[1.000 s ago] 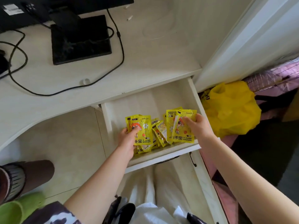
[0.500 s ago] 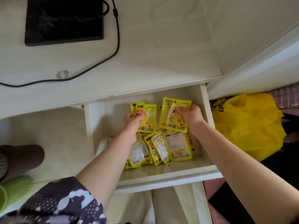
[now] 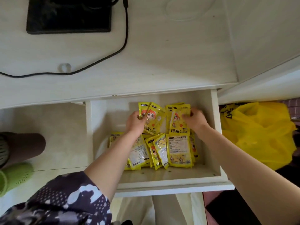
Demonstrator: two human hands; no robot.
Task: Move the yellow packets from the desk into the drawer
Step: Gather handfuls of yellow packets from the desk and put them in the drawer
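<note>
Both hands have carried their yellow packets deeper into the drawer (image 3: 216, 127) since 1.0 s ago, toward its back wall. Left hand (image 3: 135, 123) grips a small fan of packets (image 3: 151, 118); right hand (image 3: 195, 118) pinches another bunch (image 3: 178, 120). More packets (image 3: 178, 148) already lie at the drawer's front, and the table (image 3: 162, 62) shows none. To finish well, lay each bunch flat behind that pile before letting go, so nothing stands up and blocks the drawer from closing.
</note>
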